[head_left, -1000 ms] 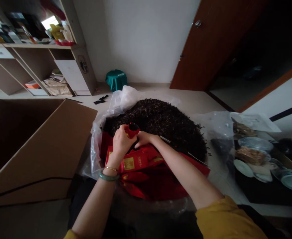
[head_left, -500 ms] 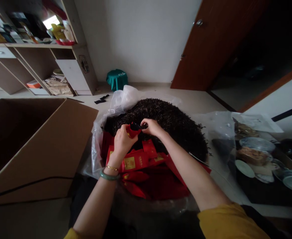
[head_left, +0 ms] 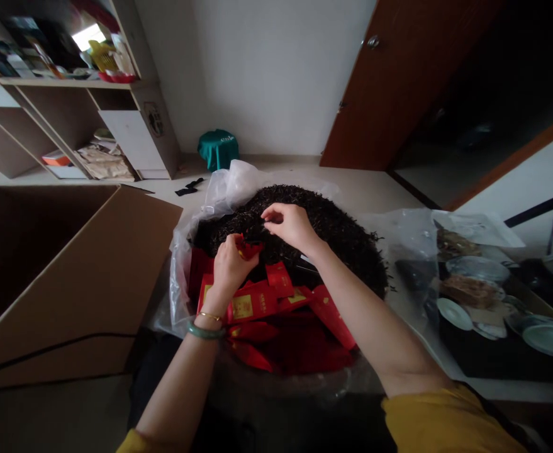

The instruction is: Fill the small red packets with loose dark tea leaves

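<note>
My left hand (head_left: 230,269) is closed around a small red packet (head_left: 250,249), its opening tilted up and to the right. Just above and to the right, my right hand (head_left: 292,228) hovers over a large heap of dark, dry, twisted leaves (head_left: 346,236) that look like tea. Thumb and fingertips are curled together there; whatever they pinch is too small to make out. Below both hands lie several red packets with gold labels (head_left: 252,302), on the near side of the heap. A clear plastic bag (head_left: 178,277) surrounds the leaves and packets.
On the left stands a large open cardboard box (head_left: 148,233). To the right, a dark tray (head_left: 469,358) carries bowls, lids and a clear container (head_left: 477,270). A green-covered stool (head_left: 218,150) is by the wall, near a shelf unit (head_left: 156,145) and a brown door (head_left: 365,107).
My right hand has moved up and away from the packet's mouth to above the leaves. My left hand still holds the packet, slightly lower and more tilted. The view has shifted slightly.
</note>
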The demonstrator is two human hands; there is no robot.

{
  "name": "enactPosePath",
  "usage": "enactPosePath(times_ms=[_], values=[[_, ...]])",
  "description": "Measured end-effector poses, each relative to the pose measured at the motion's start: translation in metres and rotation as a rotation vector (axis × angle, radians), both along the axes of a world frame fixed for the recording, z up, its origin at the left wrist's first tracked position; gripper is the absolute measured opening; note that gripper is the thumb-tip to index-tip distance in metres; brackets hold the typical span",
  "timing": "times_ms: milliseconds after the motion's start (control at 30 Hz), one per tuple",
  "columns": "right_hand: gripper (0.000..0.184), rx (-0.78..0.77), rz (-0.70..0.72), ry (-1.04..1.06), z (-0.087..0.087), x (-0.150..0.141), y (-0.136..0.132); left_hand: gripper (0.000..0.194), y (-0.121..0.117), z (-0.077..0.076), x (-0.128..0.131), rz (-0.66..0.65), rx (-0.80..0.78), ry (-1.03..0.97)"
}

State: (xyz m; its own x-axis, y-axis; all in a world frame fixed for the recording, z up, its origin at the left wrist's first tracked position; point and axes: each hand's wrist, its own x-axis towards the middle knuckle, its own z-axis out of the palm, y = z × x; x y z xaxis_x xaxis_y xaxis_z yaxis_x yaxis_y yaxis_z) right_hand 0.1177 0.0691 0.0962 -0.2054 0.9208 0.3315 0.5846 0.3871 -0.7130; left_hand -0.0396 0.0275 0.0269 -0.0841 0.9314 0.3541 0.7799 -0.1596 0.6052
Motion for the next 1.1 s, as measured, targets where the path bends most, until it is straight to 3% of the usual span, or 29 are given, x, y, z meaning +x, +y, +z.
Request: enactPosePath(times_ms=[100, 267, 367, 467, 533, 667, 867, 1100], values=[[0.017, 0.000, 0.010, -0.049, -0.001, 0.001, -0.004, 0.049, 0.000, 0.000, 0.001, 0.009, 0.002, -0.015], [0.021, 0.039, 0.230, -0.412, -0.005, -0.015, -0.024, 0.046, 0.001, -0.007, 0.000, -0.002, 0.010, -0.005], [0.028, -0.076, 0.283, -0.634, -0.007, -0.023, -0.028, 0.043, 0.000, -0.009, -0.001, -0.039, 0.000, 0.027], [0.030, -0.236, 0.294, -0.724, -0.010, -0.026, -0.021, 0.046, -0.001, -0.008, -0.003, -0.065, -0.029, 0.074], [0.029, -0.293, 0.304, -0.719, -0.014, -0.024, -0.015, 0.053, -0.002, -0.008, -0.004, -0.075, -0.052, 0.103], [0.022, -0.262, 0.359, -0.617, -0.022, -0.018, -0.005, 0.067, -0.001, -0.009, -0.007, -0.105, -0.145, 0.163], [0.026, -0.214, 0.366, -0.446, -0.020, -0.005, -0.006, 0.024, 0.003, -0.006, -0.007, -0.144, -0.239, 0.182], [0.026, -0.190, 0.450, -0.475, -0.011, -0.005, -0.009, 0.029, 0.006, -0.011, -0.006, -0.186, -0.300, 0.001]])
